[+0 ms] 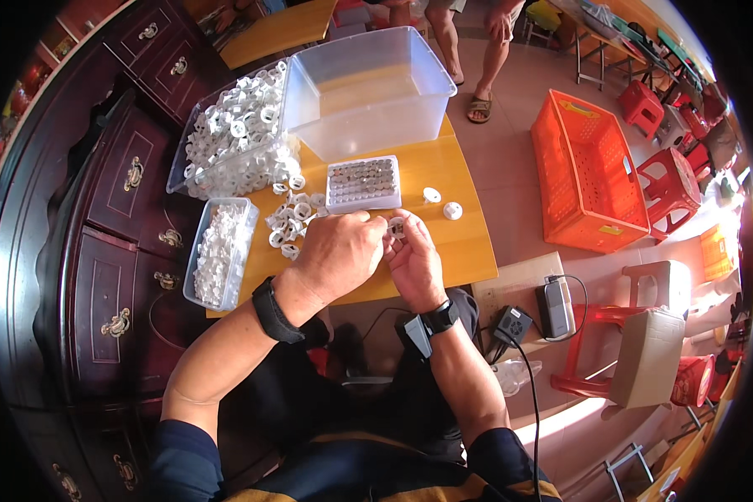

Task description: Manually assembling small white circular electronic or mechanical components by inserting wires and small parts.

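Over the front of the yellow table, my two hands meet. My right hand holds a small white round plastic part between thumb and fingers. My left hand is closed beside it, fingertips pinched close to the part; what it grips is hidden. Just beyond the hands sits a white tray with rows of small greyish round pieces. Loose white plastic rings lie left of the tray. Two white caps rest to its right.
A clear bin heaped with white plastic parts stands far left, next to a large clear bin. A smaller clear box holds small white pieces. Dark drawers border the left. An orange crate and another person's legs are beyond.
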